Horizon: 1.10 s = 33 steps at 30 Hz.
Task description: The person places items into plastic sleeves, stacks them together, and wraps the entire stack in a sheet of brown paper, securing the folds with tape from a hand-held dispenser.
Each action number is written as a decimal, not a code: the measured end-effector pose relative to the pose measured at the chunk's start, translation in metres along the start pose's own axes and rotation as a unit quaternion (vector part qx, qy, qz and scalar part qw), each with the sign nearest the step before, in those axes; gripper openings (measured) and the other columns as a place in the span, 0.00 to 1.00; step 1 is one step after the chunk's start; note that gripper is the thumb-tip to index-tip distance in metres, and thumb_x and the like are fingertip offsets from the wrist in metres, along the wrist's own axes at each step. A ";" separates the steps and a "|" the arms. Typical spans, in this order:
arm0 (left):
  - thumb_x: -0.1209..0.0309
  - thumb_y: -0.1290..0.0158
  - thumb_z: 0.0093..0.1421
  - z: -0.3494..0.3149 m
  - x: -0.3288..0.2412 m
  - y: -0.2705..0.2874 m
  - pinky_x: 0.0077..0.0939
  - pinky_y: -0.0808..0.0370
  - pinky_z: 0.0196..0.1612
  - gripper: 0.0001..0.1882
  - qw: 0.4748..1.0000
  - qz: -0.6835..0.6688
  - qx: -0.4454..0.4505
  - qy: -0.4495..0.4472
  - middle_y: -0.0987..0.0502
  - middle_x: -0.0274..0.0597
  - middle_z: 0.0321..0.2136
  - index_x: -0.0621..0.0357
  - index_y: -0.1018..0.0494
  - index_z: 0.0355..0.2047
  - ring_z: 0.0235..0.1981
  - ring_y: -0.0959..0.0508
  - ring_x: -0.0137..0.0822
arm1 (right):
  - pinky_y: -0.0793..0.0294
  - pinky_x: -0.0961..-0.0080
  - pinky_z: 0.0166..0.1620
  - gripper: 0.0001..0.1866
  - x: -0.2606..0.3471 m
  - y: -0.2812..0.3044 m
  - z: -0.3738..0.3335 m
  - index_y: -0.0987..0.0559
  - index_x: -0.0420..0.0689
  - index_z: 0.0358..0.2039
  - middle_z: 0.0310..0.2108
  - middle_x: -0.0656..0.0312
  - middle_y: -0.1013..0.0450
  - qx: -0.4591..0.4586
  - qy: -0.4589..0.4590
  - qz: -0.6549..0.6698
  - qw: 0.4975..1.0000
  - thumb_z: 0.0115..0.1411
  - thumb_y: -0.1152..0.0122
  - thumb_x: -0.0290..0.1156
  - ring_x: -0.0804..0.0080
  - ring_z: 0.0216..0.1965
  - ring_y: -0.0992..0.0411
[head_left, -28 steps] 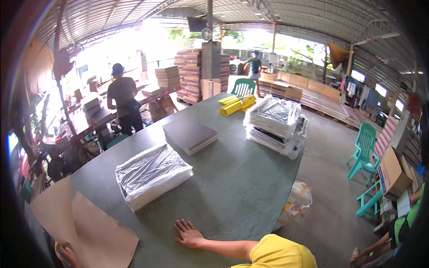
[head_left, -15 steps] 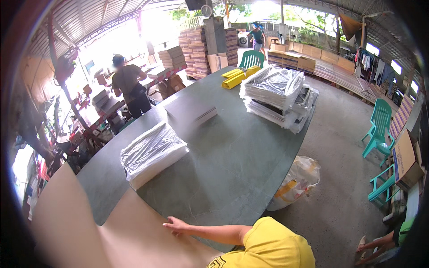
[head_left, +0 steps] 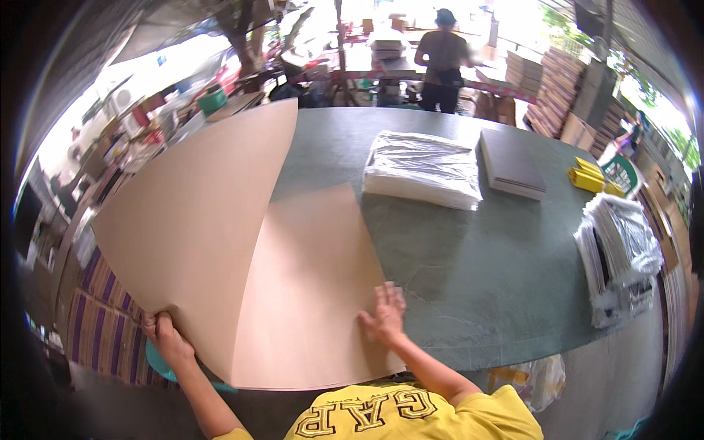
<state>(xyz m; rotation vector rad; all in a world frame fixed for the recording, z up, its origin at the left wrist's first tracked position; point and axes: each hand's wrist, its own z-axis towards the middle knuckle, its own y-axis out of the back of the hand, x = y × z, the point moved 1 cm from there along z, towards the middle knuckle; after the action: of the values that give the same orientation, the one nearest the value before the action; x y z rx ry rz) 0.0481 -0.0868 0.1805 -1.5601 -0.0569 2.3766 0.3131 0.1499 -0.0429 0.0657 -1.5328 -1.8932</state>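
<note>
In the head view, the brown sheet (head_left: 315, 293) is at the near left part of the green table (head_left: 477, 293), directly in front of the person. One part lies flat between the two hands; the other part, the flap (head_left: 198, 213), is raised and curved to the left. Whether it is one bent sheet or two sheets, I cannot tell.

The left hand (head_left: 167, 339) has its fingers curled closed around the near left border of the flap, so the hold is there, and the flap rises from these fingers forward, away from the body. The right hand (head_left: 386, 317) is open, with the fingers a little spread and nothing gripped; it seems to rest over the right border of the flat part, its fingertips at about the table side of that border.

The long axis of the flat part appears to go away from the person, so its far corners are beyond both hands. For the flap the left hand is the nearer one; for the right border, the right hand.

Ahead of the right hand, well apart, stands a wrapped stack (head_left: 422, 176), and just to its right a grey stack (head_left: 511, 167).
</note>
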 end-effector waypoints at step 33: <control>0.82 0.60 0.47 -0.155 0.026 -0.021 0.22 0.35 0.32 0.07 0.972 0.137 -0.185 -0.047 0.28 0.36 0.24 0.71 0.31 0.23 0.25 0.33 0.25 | 0.27 0.71 0.39 0.25 -0.035 -0.003 0.078 0.31 0.31 0.45 0.37 0.56 0.28 0.266 -0.259 0.541 0.755 0.50 0.38 0.34 0.69 0.35 0.27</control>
<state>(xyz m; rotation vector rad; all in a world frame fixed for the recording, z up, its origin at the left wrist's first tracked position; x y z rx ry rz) 0.1829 -0.0795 0.0981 -1.7057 -0.3428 2.7833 0.3038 0.2344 -0.0350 -0.9629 -1.7988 -0.5159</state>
